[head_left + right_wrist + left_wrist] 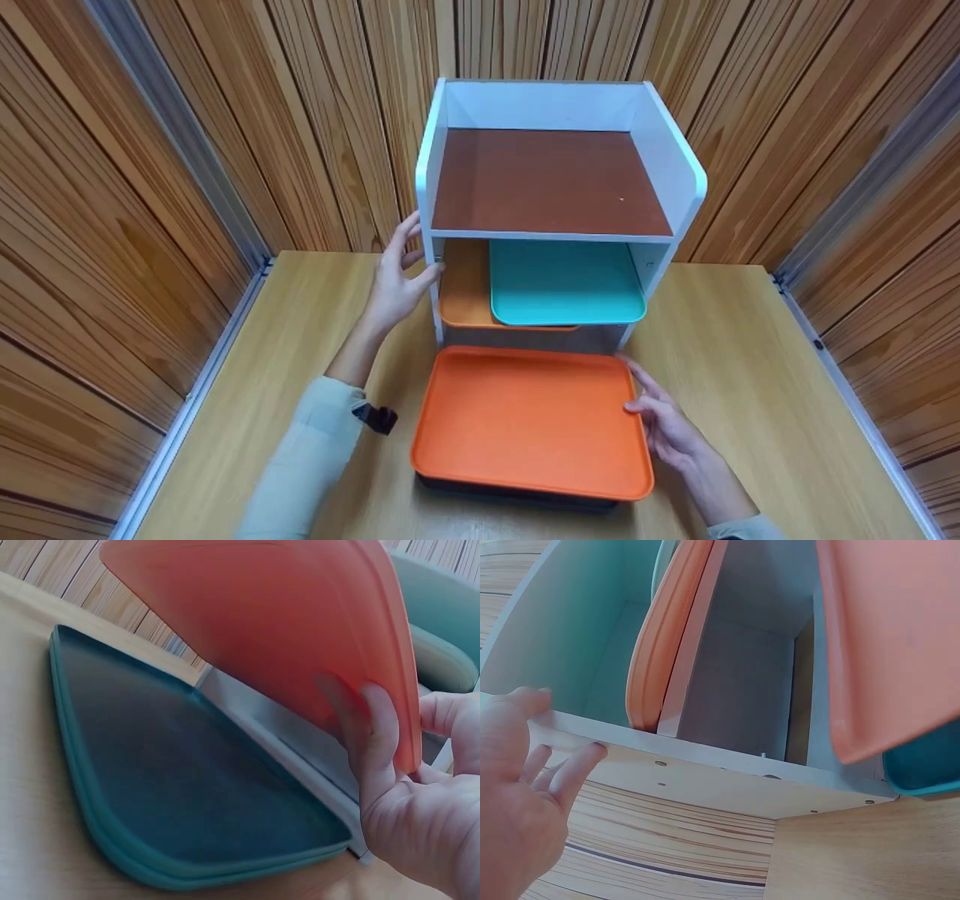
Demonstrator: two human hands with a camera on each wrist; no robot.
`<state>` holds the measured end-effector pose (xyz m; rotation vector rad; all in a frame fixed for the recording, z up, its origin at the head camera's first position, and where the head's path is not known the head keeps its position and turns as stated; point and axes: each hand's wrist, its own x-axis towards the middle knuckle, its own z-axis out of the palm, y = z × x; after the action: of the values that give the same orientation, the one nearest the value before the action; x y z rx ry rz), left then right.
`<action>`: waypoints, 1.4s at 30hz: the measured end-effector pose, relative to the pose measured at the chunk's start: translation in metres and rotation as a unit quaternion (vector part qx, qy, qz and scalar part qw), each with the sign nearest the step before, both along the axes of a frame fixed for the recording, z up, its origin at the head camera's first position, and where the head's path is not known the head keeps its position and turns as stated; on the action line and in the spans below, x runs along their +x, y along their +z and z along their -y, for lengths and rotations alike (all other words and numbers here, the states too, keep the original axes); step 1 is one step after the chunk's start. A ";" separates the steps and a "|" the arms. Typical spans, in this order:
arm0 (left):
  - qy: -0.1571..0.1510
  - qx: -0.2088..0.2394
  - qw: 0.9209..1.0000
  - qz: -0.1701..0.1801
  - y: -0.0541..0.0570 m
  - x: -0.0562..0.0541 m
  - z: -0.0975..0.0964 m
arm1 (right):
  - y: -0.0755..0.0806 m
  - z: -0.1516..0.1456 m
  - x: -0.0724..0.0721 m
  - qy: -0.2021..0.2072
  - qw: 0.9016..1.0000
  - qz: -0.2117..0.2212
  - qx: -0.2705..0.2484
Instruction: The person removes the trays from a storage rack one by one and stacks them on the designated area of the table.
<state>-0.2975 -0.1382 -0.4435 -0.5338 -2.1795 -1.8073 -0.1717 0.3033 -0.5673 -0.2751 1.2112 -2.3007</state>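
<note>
A dark tray [180,772] with a raised rim lies on the surface [750,375]. Above it, the fingers of the right hand [671,427] pinch a flat orange tray [532,424] with round corners. Moving this tray seems the step now; it needs a steady hold. The left hand [397,285] grips the white shelf [547,180]; inside, a smooth turquoise tray [566,281] partly covers another orange one.

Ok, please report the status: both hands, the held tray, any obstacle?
Left hand gripping white shelf by its side. Right hand holding orange tray above dark teal tray. Possible obstacles inside shelf: turquoise tray, second orange tray.
</note>
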 end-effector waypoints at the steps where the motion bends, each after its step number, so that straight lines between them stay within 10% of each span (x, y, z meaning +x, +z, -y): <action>1: 0.000 0.000 1.000 -0.003 0.000 0.000 0.000 | -0.002 0.000 0.000 -0.003 1.000 0.005 0.007; 30: 0.005 -0.011 1.000 -0.006 -0.001 -0.001 0.000 | -0.024 -0.010 -0.006 0.009 0.984 0.024 0.178; 42: 0.006 -0.016 1.000 -0.006 0.000 0.000 0.000 | -0.005 0.001 -0.013 -0.055 0.932 0.024 0.357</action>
<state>-0.2979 -0.1378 -0.4437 -0.5368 -2.2019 -1.7624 -0.1850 0.3018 -0.5719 0.1187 1.9652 -1.7726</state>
